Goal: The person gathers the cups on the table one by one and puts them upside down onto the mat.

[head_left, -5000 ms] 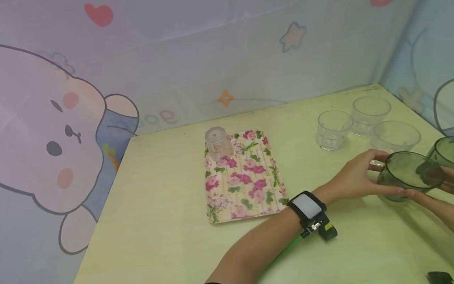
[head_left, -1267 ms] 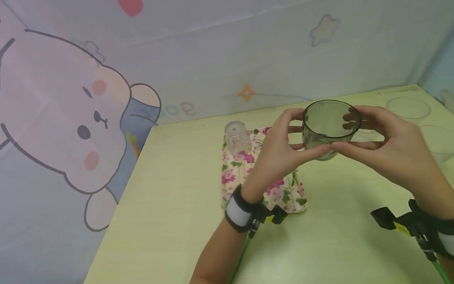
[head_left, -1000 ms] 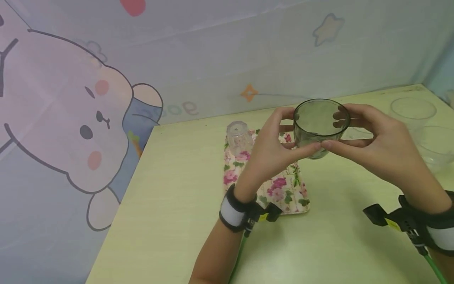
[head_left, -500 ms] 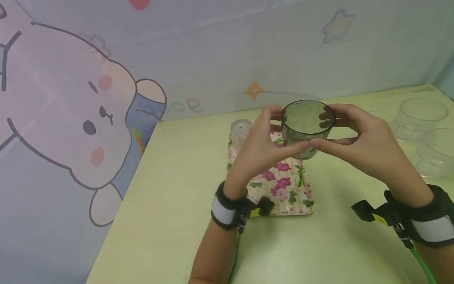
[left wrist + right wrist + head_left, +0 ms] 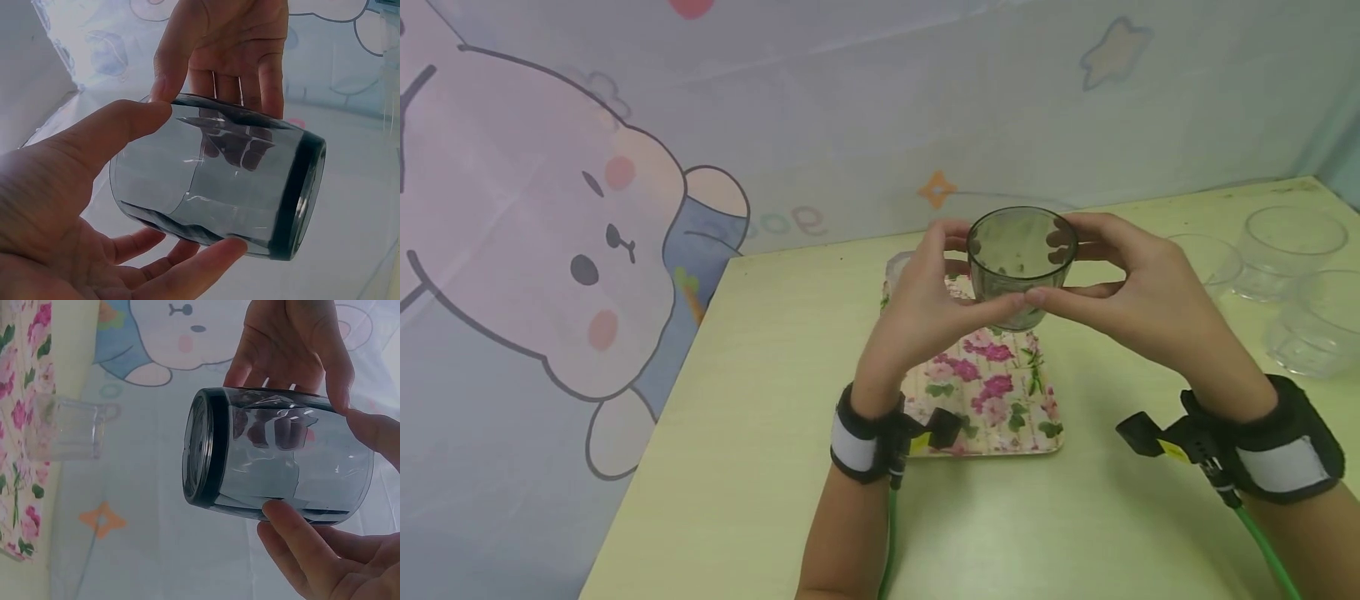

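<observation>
Both hands hold a smoky grey-green drinking glass [image 5: 1018, 287] up in the air over the back right part of a floral tray [image 5: 996, 412]. My left hand [image 5: 917, 312] grips its left side, and my right hand [image 5: 1150, 292] grips its right side. The thumbs meet at the near side; the other fingers spread round the far side and towards the base. The glass is upright in the head view, its mouth up. On the tray's back left corner stands an upside-down clear glass [image 5: 69, 428], mostly hidden behind my left hand in the head view.
Several clear glasses stand at the right of the table: one at the back [image 5: 1292, 246], one nearer [image 5: 1318, 329], and one partly behind my right hand [image 5: 1210, 258]. A printed cloth [image 5: 820, 108] hangs along the table's back edge.
Five seconds ago, both hands held the smoky glass at the far right, beside another dark glass now out of view. They have carried it left to the tray, still drifting left over the last second.
</observation>
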Available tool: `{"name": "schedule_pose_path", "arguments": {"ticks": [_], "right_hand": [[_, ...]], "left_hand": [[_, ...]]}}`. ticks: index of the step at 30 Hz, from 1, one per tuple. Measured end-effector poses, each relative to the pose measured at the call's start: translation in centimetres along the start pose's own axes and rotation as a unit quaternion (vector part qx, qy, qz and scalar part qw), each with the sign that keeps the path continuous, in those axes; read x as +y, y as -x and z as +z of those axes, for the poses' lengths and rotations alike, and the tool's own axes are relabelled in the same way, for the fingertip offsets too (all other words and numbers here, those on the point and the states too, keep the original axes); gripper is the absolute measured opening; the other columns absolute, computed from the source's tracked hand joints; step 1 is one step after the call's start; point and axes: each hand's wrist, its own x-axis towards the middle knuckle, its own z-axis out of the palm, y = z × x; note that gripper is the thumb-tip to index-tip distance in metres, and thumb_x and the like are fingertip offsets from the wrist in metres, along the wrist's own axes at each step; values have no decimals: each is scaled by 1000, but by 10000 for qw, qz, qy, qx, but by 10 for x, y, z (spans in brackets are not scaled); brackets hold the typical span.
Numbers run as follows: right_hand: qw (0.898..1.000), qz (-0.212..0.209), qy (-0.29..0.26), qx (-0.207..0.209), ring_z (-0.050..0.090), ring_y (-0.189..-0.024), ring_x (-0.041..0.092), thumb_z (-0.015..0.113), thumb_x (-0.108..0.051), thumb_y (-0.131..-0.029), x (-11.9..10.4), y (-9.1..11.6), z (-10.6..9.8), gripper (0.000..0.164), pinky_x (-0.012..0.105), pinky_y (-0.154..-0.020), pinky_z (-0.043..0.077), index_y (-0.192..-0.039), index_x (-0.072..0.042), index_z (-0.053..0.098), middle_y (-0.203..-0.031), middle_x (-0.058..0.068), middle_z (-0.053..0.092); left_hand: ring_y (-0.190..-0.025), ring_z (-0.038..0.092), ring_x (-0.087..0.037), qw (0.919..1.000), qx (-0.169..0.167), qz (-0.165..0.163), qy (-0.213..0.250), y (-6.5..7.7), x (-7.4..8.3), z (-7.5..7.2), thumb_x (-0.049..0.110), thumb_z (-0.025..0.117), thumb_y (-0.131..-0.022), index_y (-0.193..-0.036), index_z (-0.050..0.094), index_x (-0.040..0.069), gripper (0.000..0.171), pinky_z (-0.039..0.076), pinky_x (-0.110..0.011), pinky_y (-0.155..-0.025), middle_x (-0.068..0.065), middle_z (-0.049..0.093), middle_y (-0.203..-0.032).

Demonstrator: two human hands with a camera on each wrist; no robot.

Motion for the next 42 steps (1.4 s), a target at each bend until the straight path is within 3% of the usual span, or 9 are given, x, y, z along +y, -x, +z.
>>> {"name": "schedule_pose_path", "arguments": {"ticks": [8, 17, 24, 28, 33, 42], "right_hand": [[10000, -39, -55, -13, 50, -103, -20, 79, -22, -79, 1, -3, 0, 69, 3, -70, 51, -140, -21, 47, -130, 4, 55], [9998, 71, -128, -127, 54, -100, -20, 78, -23, -80, 1, -2, 0, 69, 5, -70, 52, -141, -24, 46, -131, 3, 55], [9996, 121, -154, -206, 55, -96, -20, 77, -23, -81, 0, 0, -2, 74, 5, -70, 52, -145, -24, 39, -134, 4, 52], [9996, 101, -207, -139, 54, -101, -18, 77, -21, -81, -2, 1, -3, 81, 4, -73, 52, -148, -26, 32, -136, 3, 50], [9996, -195, -177, 98, 49, -113, -8, 79, -18, -78, -2, 1, -3, 83, -1, -80, 46, -147, -25, 34, -134, 4, 52], [9974, -607, -271, 284, 48, -116, -8, 79, -10, -77, -3, 0, -1, 79, -1, -85, 44, -144, -22, 39, -134, 6, 53]], "left_hand": [[-110, 56, -17, 9999, 48, -8, 157, 0, -1, 1, 27, 80, -77, -134, 34, 17, 73, 58, -22, -75, -1, 46, -129], [-114, 53, -18, 9998, -15, 46, -193, -1, -2, 0, 30, 80, -77, -146, 26, 21, 88, 58, -20, -75, -2, 41, -138], [-111, 55, -17, 9992, 49, 318, -226, -2, -2, 1, 27, 80, -77, -145, 33, 19, 83, 58, -19, -74, -2, 47, -133], [-109, 56, -17, 9979, 235, 601, -74, -4, -4, 2, 24, 82, -75, -142, 37, 19, 80, 58, -19, -73, -3, 50, -130], [-106, 57, -19, 9955, 410, 839, 163, -4, -5, 3, 21, 82, -74, -139, 42, 20, 76, 59, -20, -71, -5, 52, -127], [-110, 57, -17, 9919, 748, 669, 780, -3, -4, 4, 21, 81, -75, -137, 44, 27, 72, 60, -25, -77, -1, 50, -130]]}}
